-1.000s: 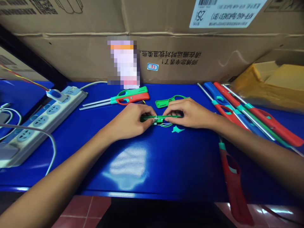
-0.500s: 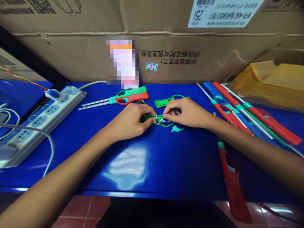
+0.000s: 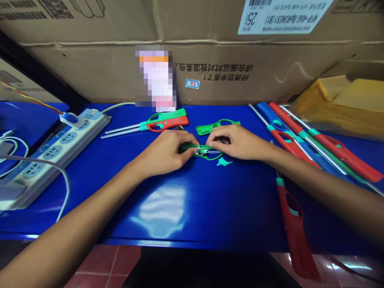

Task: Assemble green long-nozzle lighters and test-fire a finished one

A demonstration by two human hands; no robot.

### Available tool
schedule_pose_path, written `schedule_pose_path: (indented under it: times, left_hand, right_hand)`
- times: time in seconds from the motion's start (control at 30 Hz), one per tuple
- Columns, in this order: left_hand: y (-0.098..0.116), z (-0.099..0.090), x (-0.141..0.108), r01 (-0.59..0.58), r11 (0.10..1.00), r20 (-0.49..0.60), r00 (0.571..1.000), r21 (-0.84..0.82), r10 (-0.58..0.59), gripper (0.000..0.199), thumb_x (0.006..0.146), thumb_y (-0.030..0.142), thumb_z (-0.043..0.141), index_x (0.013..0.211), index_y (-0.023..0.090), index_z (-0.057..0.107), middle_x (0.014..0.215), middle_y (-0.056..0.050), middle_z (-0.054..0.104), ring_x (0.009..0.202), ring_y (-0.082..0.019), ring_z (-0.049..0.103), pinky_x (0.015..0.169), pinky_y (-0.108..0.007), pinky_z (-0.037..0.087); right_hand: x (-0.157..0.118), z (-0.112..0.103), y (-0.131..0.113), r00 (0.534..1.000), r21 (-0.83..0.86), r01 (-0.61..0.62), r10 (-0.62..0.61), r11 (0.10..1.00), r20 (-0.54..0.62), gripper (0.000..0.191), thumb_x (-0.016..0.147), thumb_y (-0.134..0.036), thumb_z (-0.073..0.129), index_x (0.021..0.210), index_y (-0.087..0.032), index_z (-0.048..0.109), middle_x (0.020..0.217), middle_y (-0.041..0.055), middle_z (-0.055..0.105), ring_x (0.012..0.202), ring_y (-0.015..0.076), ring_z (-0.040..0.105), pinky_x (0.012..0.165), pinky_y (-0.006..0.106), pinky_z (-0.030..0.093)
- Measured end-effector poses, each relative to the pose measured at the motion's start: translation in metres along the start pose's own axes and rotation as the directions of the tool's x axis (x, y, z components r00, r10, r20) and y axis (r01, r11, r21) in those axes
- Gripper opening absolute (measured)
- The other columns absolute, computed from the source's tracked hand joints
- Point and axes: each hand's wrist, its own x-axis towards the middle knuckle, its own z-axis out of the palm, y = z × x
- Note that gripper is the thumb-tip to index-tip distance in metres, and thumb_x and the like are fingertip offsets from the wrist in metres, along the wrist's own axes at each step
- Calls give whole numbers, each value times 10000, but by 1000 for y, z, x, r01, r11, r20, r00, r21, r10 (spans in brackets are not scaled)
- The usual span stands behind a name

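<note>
An opened green lighter half (image 3: pixel 210 155) with thin white wires inside lies on the blue table. My left hand (image 3: pixel 168 154) grips its left part between thumb and fingers. Over its right part, my right hand (image 3: pixel 237 142) has thumb and index finger pressed together by the white wires; what they pinch, if anything, is too small to make out. Behind my right hand rests the other green casing half (image 3: pixel 205 129). A small teal trigger piece (image 3: pixel 223 162) sits just in front of the opened half.
Two long lighters (image 3: pixel 168 120) lie behind my left hand. Several more (image 3: pixel 345 154) are at the right, with a red one (image 3: pixel 300 240) over the front edge. A power strip (image 3: pixel 48 156) is left; a cardboard box (image 3: pixel 216 56) stands behind.
My right thumb and index finger have shifted slightly, showing a little more of the white wires. My left hand keeps its grip.
</note>
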Motion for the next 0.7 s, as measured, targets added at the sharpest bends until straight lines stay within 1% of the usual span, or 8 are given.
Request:
schedule_pose_path:
  times: [0.13,0.23,0.33,0.43,0.53,0.6,0.7]
  left_hand:
    - [-1,1,1,-2,1000,0,1000,-7,2,237,1029,296,637,1116,197,834,1106,-58,869,976,-230,772,928,-372,567]
    - [-3,1,1,1,1000,2,1000,-27,-1,239,1029,310,642,1110,195,836,1076,-53,866,941,-219,769,880,-355,554]
    - [-4,1,1,2,1000,2,1000,-31,-2,244,1024,306,647,1118,189,840,1056,-54,857,910,-209,762,855,-349,542]
    - [-3,1,1,-7,1000,-4,1000,-13,7,244,1020,305,649,1112,192,845,1040,-57,849,895,-208,754,867,-353,546]
    - [-2,0,0,-26,999,-11,1000,22,26,243,1018,309,656,1110,191,848,1047,-63,844,906,-214,753,907,-359,555]
    - [-2,1,0,-32,999,-12,999,34,33,240,1018,304,659,1112,188,846,1060,-67,842,922,-217,755,925,-358,557]
    - [-3,1,0,-37,999,-10,999,27,37,237,1024,303,655,1112,188,843,1050,-67,838,916,-215,753,921,-358,558]
  right_hand:
    - [0,-3,3,1000,-6,21,-21,1000,23,220,1038,-293,640,991,-209,837,957,46,838,854,197,716,786,332,488]
    - [0,-4,7,998,6,52,-52,999,42,198,1039,-322,674,1026,-218,842,982,45,840,872,201,722,797,333,494]
    - [0,-3,10,997,0,65,-65,998,42,185,1037,-300,678,1053,-219,843,1000,50,838,871,204,718,798,339,492]
    - [0,-3,11,997,-30,81,-80,996,22,179,1032,-303,691,1066,-219,846,1010,57,826,867,207,702,791,343,484]
    - [0,-7,10,995,-40,97,-97,994,9,219,1054,-349,671,1072,-225,851,1071,71,824,964,228,713,862,362,498]
    - [0,-11,9,997,-12,74,-74,997,15,288,1090,-391,617,1073,-220,847,1110,77,830,1009,233,722,900,369,502]
    - [-1,-17,10,1000,29,6,-7,1000,27,335,1114,-420,577,1074,-210,836,1118,74,840,953,216,726,871,357,504]
